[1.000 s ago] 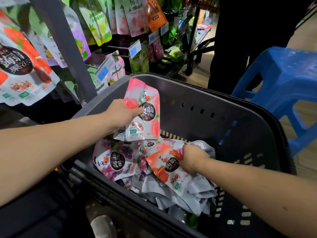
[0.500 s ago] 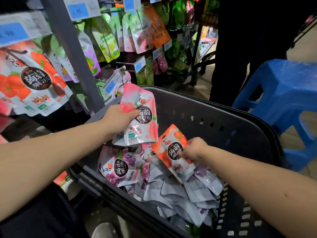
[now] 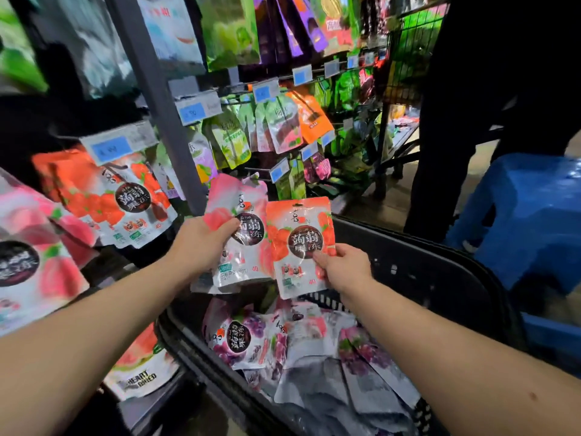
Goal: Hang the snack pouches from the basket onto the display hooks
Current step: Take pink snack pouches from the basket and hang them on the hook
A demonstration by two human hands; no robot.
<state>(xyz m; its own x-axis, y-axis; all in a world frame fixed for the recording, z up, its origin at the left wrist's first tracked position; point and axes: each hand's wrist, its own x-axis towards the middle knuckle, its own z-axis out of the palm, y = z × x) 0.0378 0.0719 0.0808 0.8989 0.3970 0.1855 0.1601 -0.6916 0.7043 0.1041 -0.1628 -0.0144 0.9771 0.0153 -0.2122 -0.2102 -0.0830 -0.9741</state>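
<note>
My left hand (image 3: pixel 201 243) grips a small stack of pink peach snack pouches (image 3: pixel 243 247) above the dark grey basket (image 3: pixel 440 278). Right beside them, my right hand (image 3: pixel 344 267) pinches an orange strawberry pouch (image 3: pixel 298 234) by its lower right corner and holds it upright. Several purple grape pouches (image 3: pixel 239 338) and silver pouch backs lie loose in the basket below. On the display at the left, orange strawberry pouches (image 3: pixel 103 196) hang from a hook under a blue price tag (image 3: pixel 110 147), with pink pouches (image 3: pixel 34 259) lower left.
A grey upright post (image 3: pixel 157 99) splits the display. Green, purple and orange pouches (image 3: pixel 276 127) hang on the hooks behind it. A blue plastic stool (image 3: pixel 531 215) stands at the right, and a person in dark clothes (image 3: pixel 490 105) stands behind the basket.
My right hand lifted the orange strawberry pouch out of the basket to beside the pink pouches. My left hand rose with its pouches, and the view tilted up toward the display.
</note>
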